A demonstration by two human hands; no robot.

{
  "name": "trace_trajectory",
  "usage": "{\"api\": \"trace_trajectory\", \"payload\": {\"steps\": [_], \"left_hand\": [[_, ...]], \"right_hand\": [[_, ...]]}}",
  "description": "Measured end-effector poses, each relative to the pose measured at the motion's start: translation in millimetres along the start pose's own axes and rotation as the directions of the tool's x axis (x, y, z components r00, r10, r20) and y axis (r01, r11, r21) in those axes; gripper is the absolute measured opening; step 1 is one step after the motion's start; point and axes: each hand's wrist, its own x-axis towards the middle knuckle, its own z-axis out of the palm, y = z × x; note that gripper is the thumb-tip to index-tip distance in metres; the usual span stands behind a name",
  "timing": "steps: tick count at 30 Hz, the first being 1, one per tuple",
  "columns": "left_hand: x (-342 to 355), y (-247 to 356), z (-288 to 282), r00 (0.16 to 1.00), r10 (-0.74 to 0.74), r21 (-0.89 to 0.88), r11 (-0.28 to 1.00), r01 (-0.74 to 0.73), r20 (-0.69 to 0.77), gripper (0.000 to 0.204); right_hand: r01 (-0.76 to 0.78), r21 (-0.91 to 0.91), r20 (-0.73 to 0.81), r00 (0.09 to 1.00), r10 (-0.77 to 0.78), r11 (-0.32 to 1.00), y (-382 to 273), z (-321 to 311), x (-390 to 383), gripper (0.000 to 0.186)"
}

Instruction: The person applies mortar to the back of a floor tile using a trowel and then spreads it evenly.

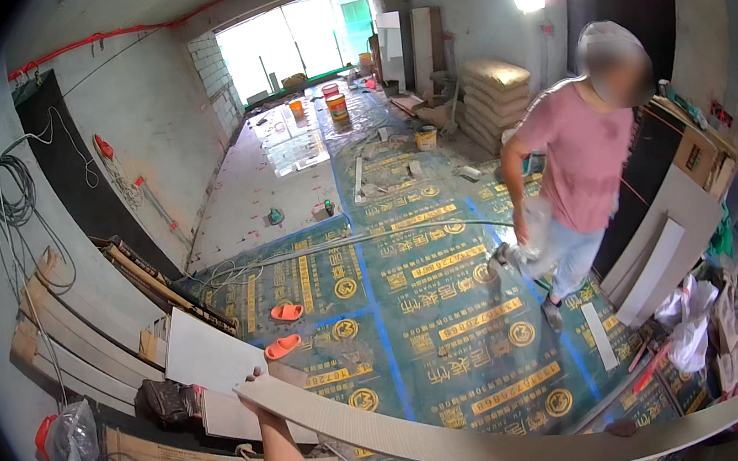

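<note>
From half past seven round to four o'clock, a long pale plank point(469, 448) curves across the lower view. At its half-past-seven end, the wearer's left hand point(267, 416) grips it, wrapped beneath with fingertips curled over the far edge. At half past four, dark fingertips of the right hand point(621, 428) show beyond that edge; the plank hides the rest, so I cannot tell how they close. Near the left hand, a white panel point(204, 347) leans at eight o'clock beside a brown bag point(169, 402). Orange slippers point(284, 312) lie at half past seven on green floor sheeting point(451, 294). Toward three o'clock stands a person point(577, 159) in a pink shirt, with stacked sacks point(498, 104) at two and a bright window point(300, 41) at twelve.
</note>
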Motion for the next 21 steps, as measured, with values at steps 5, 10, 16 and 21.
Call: {"api": "trace_trajectory", "payload": {"steps": [5,10,16,21], "left_hand": [[91,-116,22,0.931,0.025,0.097,0.993,-0.064,0.364,0.033],[100,-247,113,0.934,-0.310,0.166,0.945,0.282,0.178,0.034],[172,-312,121,0.746,-0.659,0.175,0.750,0.638,0.102,0.036],[272,-331,92,0.639,-0.769,0.152,0.634,0.759,0.013,0.038]], "right_hand": [[0.118,-0.225,0.105,0.990,-0.097,0.967,0,136,134,0.015],[0.359,-0.490,0.301,0.925,-0.232,0.794,65,325,252,0.016],[0.593,-0.634,0.397,0.800,-0.450,0.496,230,462,340,0.018],[0.641,-0.740,0.667,0.655,-0.355,-0.206,332,487,435,0.037]]}}
